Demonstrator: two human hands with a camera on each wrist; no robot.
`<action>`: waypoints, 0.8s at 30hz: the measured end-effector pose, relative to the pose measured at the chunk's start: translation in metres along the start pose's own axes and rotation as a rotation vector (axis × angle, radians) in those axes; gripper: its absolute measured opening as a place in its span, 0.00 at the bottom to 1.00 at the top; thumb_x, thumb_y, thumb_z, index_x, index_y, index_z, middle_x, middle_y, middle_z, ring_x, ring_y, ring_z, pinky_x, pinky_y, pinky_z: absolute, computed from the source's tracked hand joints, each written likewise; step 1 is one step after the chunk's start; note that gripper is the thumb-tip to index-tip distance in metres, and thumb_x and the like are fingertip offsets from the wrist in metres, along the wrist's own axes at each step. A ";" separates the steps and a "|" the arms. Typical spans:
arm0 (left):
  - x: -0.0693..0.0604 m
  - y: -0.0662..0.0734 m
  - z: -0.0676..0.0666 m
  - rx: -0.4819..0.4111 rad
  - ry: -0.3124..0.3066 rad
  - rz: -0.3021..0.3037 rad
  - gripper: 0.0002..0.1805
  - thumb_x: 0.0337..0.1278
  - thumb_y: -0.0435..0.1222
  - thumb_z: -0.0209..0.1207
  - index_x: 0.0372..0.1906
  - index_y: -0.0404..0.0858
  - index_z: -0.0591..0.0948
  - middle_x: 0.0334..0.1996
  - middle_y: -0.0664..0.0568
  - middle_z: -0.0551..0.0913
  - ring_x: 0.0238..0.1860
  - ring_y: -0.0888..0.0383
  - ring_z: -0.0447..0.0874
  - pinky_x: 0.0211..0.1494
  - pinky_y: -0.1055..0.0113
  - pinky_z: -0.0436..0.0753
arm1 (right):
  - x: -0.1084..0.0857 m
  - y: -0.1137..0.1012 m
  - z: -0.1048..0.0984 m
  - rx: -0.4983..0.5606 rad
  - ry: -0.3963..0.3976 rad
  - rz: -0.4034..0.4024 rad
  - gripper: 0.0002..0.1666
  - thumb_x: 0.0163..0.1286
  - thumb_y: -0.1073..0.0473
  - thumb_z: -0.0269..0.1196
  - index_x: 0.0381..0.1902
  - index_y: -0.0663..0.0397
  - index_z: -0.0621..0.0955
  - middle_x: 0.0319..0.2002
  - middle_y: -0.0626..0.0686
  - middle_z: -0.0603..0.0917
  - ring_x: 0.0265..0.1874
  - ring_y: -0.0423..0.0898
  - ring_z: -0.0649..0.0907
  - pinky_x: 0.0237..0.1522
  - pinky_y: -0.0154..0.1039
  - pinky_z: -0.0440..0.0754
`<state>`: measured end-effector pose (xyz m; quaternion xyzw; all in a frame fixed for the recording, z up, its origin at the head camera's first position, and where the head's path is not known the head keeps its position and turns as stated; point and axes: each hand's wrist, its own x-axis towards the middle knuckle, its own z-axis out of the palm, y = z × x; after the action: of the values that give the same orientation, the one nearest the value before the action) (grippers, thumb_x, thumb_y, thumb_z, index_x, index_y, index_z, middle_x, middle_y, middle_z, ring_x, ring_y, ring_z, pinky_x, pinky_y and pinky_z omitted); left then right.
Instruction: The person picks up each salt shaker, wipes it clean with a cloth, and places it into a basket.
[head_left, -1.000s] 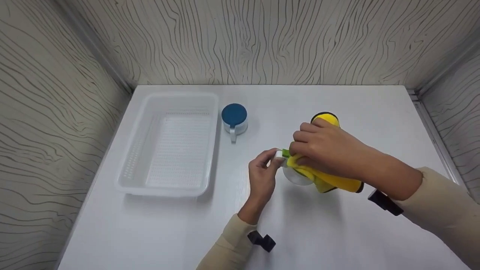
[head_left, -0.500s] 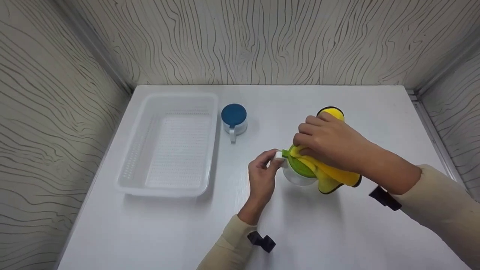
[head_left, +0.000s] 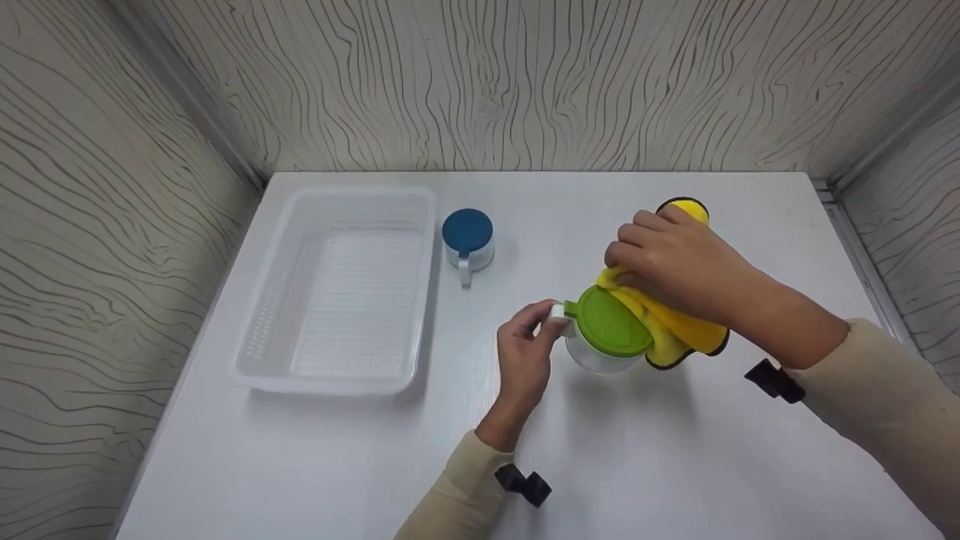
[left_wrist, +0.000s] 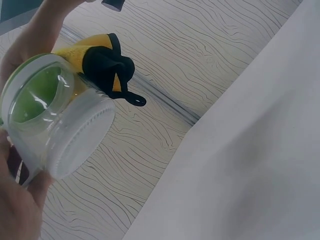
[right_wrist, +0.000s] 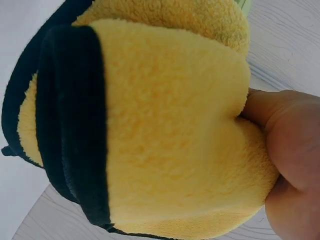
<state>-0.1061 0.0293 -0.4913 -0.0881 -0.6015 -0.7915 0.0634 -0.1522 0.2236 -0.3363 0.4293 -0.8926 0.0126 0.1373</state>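
Observation:
The left hand (head_left: 525,356) pinches the white handle (head_left: 559,319) of a clear jar (head_left: 600,363) with a green lid (head_left: 611,322). In the left wrist view the jar (left_wrist: 80,132) is tilted, its ribbed base showing, with the left hand (left_wrist: 20,200) at its handle. The right hand (head_left: 679,262) grips a yellow cloth (head_left: 667,337) with dark edging, at the right side of the lid. Folds of the cloth (right_wrist: 170,120) fill most of the right wrist view, where the right hand (right_wrist: 292,150) holds it bunched; those fingertips are hidden.
A white perforated basket (head_left: 424,300) stands on the left of the white table (head_left: 360,457). Close to its right side is a clear cup (head_left: 484,255) with a blue lid (head_left: 468,230), its handle pointing toward the front. Patterned panels (head_left: 487,82) enclose the table's back and sides.
My right hand and the cloth have moved right and toward the back, uncovering the green lid. The left hand keeps its place on the handle.

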 end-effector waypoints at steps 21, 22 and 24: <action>0.001 0.001 -0.005 0.011 0.015 -0.011 0.11 0.68 0.28 0.61 0.51 0.27 0.84 0.46 0.44 0.86 0.52 0.53 0.86 0.58 0.59 0.85 | -0.030 0.039 0.013 0.076 0.048 0.245 0.11 0.62 0.62 0.74 0.40 0.54 0.81 0.33 0.52 0.82 0.36 0.53 0.76 0.38 0.50 0.70; 0.001 0.001 -0.006 0.011 0.017 -0.012 0.11 0.68 0.29 0.61 0.51 0.28 0.84 0.46 0.44 0.86 0.51 0.53 0.86 0.58 0.59 0.85 | -0.032 0.040 0.014 0.083 0.052 0.266 0.11 0.63 0.62 0.73 0.40 0.55 0.81 0.33 0.52 0.82 0.36 0.53 0.76 0.37 0.49 0.69; 0.000 0.001 -0.007 0.016 0.021 -0.012 0.11 0.68 0.28 0.61 0.51 0.29 0.84 0.46 0.44 0.86 0.51 0.53 0.86 0.57 0.59 0.85 | -0.036 0.041 0.015 0.093 0.056 0.314 0.11 0.64 0.61 0.73 0.41 0.55 0.81 0.34 0.53 0.83 0.36 0.53 0.76 0.36 0.48 0.69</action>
<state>-0.1068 0.0220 -0.4925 -0.0757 -0.6075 -0.7880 0.0658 -0.1654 0.2751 -0.3559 0.2900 -0.9429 0.0870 0.1386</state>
